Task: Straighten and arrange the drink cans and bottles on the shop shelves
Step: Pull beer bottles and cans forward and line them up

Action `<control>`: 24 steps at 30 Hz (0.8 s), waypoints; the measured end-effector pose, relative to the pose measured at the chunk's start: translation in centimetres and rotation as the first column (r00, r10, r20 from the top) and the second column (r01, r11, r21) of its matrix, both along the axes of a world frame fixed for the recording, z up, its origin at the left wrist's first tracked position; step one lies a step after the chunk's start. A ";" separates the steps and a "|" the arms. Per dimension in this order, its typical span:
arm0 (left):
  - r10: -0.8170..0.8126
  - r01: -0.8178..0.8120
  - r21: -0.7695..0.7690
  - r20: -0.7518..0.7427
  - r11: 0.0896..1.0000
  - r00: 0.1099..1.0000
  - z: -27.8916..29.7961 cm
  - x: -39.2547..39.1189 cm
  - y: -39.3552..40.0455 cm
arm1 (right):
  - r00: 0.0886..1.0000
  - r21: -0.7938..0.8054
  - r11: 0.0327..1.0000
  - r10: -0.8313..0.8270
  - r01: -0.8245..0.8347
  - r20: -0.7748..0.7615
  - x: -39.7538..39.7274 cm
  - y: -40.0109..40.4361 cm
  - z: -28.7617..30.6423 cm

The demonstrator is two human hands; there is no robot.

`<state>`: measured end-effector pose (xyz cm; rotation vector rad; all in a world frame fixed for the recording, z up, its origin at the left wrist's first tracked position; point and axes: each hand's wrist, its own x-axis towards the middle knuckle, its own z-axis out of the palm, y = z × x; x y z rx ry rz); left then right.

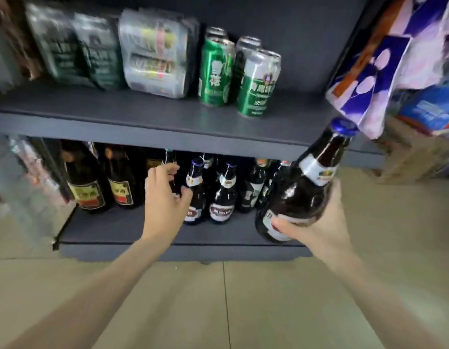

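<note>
Mid-task. My right hand grips a brown bottle by its base, tilted, off the shelf. My left hand curls round the neck of a shelf bottle on the lower shelf. Bottles between my hands stand uneven; green cans above look loosely placed. Plenty left.

Shrink-wrapped can packs: labels blurred, unreadable. Rear bottles on lower shelf: tops hidden behind upper shelf. Patterned bag: cut off at right edge.

upper shelf – cans, packs | lower shelf – bottles
</note>
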<state>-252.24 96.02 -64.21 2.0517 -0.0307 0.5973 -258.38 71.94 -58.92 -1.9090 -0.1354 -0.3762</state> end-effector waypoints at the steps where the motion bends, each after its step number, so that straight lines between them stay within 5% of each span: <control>1: -0.005 0.003 -0.017 -0.083 1.000 0.997 -1.6 0.1 0.3 | 0.998 0.008 1.000 -0.012 0.013 -0.058 0.5 0.3 -2.3; 6: 0.081 -0.099 -0.053 -0.274 0.994 0.958 -7.4 0.4 2.9 | 0.974 0.023 1.000 0.016 -0.011 -0.225 2.9 3.9 -10.9; 9: 0.145 -0.132 0.060 -0.350 0.989 0.926 -10.4 -0.2 5.7 | 0.960 0.023 0.998 0.069 -0.065 -0.271 4.2 7.6 -14.4; 15: 0.269 -0.205 0.196 -0.395 0.959 0.878 -13.4 -0.6 11.7 | 0.963 0.029 0.987 0.163 -0.161 -0.214 6.6 15.6 -18.2; 24: 0.140 -0.112 0.089 -0.454 0.990 0.880 -14.3 -1.0 13.0 | 0.988 0.035 0.999 0.028 -0.023 -0.152 9.7 22.7 -19.1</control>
